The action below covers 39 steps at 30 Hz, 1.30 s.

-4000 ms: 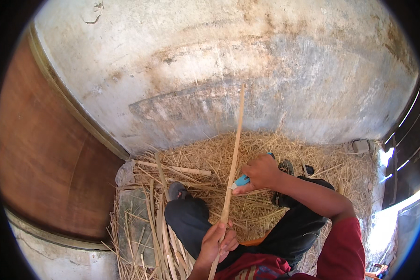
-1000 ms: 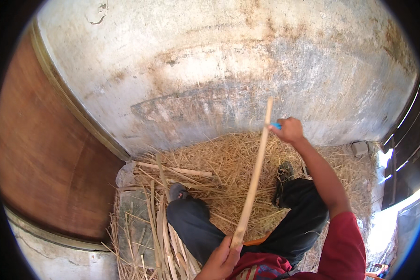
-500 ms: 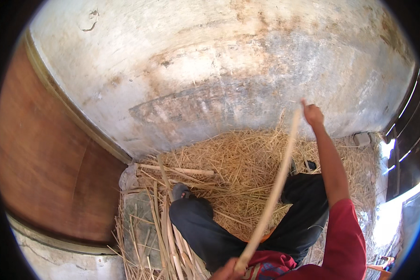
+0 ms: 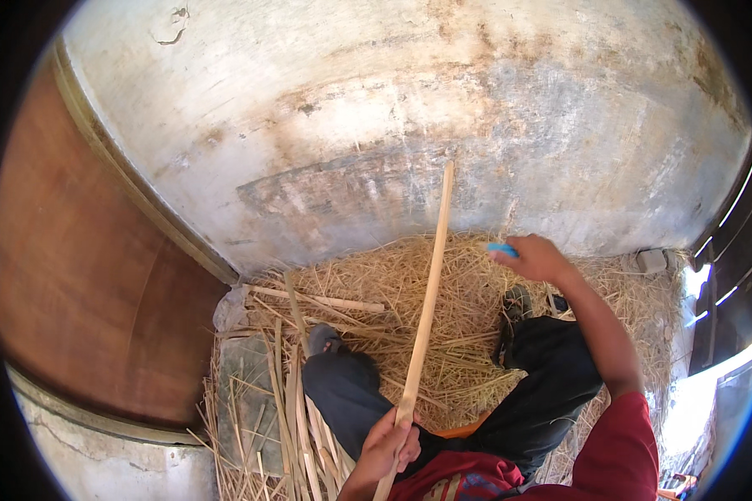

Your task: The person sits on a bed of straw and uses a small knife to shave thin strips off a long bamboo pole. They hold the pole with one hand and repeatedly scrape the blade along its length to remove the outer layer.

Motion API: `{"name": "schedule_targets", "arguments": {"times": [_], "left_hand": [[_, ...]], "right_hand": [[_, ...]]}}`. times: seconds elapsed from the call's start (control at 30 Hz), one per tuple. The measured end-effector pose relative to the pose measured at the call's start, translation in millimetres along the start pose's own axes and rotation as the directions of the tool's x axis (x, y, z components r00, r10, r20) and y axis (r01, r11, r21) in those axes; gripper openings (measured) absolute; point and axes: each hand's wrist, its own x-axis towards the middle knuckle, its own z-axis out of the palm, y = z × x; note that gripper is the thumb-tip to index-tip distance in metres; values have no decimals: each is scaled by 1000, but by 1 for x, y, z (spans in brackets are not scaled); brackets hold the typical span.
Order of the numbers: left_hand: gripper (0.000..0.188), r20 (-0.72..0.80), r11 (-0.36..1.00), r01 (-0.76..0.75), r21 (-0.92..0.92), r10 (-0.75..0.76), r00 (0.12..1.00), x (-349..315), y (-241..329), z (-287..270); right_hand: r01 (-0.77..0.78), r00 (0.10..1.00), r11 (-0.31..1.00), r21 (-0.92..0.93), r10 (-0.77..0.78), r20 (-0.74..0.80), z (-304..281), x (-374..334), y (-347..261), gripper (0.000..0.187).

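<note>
A long, pale bamboo strip [image 4: 430, 301] slants up and away from my lap, its far end standing out against the wall. My left hand [image 4: 386, 441] is closed round its lower part, just above my thigh. Out to the right, my right hand [image 4: 540, 257] is closed on a small blue object [image 4: 502, 249] that points left towards the strip. It may be a handle, but its kind is not clear. A gap separates this hand from the strip.
Straw-like shavings [image 4: 476, 334] cover the floor around my feet. More long strips [image 4: 297, 417] lie by my left leg, beside a grey slab [image 4: 246, 376]. A stained wall [image 4: 376, 125] rises ahead, with a brown door [image 4: 109, 267] to the left. A block [image 4: 652, 260] sits far right.
My left hand has come up and forward, and the strip's far end has swung left. My right hand has dropped lower and nearer, and the blue object now shows.
</note>
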Motion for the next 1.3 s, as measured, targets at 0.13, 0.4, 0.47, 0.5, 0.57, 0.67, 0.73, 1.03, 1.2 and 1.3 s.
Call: {"name": "schedule_targets", "arguments": {"times": [0.13,0.4,0.47,0.5,0.57,0.67,0.73,1.03,1.2,1.3], "left_hand": [[24,-67,984,3,-178,-15,998,20,5,1],[26,-54,987,-2,-164,-7,999,29,9,16],[26,-47,988,9,-152,-16,999,25,9,20],[26,-37,986,24,-166,-31,999,21,8,22],[26,-21,985,45,-165,-49,999,19,8,23],[25,-18,990,41,-135,-44,999,22,11,25],[25,-37,992,29,-120,-33,999,19,10,22],[23,-20,982,46,-181,-50,999,11,6,20],[23,34,988,64,-140,-59,998,5,0,20],[23,57,989,114,-93,-109,992,-9,-4,23]], "right_hand": [[272,962,962,16,-272,29,12,-39,-80,59],[457,888,884,-100,-460,-11,49,-64,-115,69],[383,920,903,-194,-392,-12,46,-40,-98,76],[320,937,926,-199,-341,-77,41,-25,-87,76],[188,950,962,-199,-229,-211,31,-1,-65,76],[139,973,979,-150,-163,-165,36,-7,-69,76],[301,942,943,-144,-317,-107,47,-36,-94,70],[267,912,942,-206,-316,-262,46,18,-47,70],[145,897,965,-217,-221,-383,38,49,-22,71],[-18,917,975,-223,-73,-393,14,63,11,72]]}}
